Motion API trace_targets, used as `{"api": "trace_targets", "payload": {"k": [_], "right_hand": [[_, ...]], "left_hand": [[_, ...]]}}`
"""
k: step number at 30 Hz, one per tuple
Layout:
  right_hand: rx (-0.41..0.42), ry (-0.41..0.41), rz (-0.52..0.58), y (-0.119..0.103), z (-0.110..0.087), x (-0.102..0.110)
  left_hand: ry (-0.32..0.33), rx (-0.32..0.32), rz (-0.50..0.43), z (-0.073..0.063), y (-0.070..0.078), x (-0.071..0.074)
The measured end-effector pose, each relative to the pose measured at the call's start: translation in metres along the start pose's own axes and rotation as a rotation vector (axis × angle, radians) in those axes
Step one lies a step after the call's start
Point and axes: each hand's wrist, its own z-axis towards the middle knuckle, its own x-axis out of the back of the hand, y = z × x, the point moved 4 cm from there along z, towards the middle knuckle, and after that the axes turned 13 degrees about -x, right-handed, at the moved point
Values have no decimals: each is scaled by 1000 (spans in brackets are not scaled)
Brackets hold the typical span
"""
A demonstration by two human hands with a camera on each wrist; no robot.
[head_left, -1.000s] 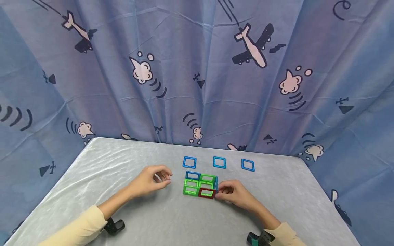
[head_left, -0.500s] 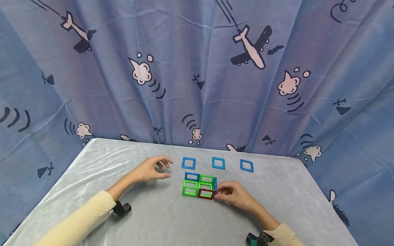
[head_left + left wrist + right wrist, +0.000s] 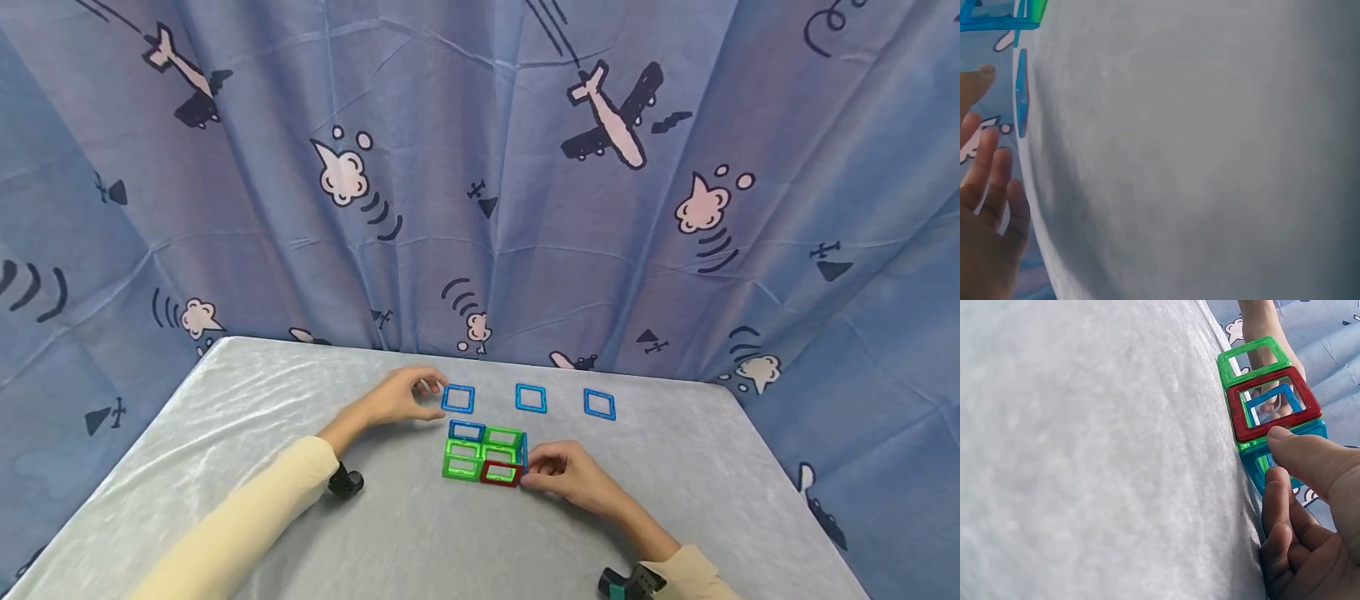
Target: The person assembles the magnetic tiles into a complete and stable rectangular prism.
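Observation:
A small structure of square magnetic tiles stands mid-table, with green frames point(image 3: 462, 477), a red tile point(image 3: 483, 472) at the front and a blue tile point(image 3: 524, 450) on the right side. My right hand point(image 3: 570, 475) is at its front right corner: in the right wrist view the thumb lies on the edge of the red tile point(image 3: 1254, 434) and the curled fingers meet the blue side. My left hand point(image 3: 405, 397), thumb and fingers spread apart, is right at the leftmost loose blue tile point(image 3: 458, 412). In the left wrist view that hand point(image 3: 985, 244) holds nothing.
Two more loose blue tiles, a middle one point(image 3: 531, 410) and a right one point(image 3: 600, 417), lie flat behind the structure. A pale cloth covers the table point(image 3: 420, 542). A blue curtain point(image 3: 420, 167) printed with airplanes hangs behind the table's far edge.
My left hand has moved right and away from me, from beside the structure to the leftmost loose blue tile. The right hand has stayed at the structure's corner.

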Motion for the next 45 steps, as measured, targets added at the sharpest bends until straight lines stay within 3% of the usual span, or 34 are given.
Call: {"api": "trace_targets", "payload": {"k": [9,15,22,28,37,45], "right_hand": [[-5,-1,-9,1,1,0],[-14,2,-11,1,1,2],[-1,0,-9,0,1,2],[16,-3,-6,0,0,1],[23,1,-5,1,0,0],[27,1,-8,2,1,0]], "left_hand": [[12,3,73,17,-6,-14],[-30,8,119,25,-7,-21],[-43,70,107,26,-7,-24],[-32,44,79,22,-5,-25],[51,-29,90,15,-1,-10],[145,-33,99,0,3,16]]}}
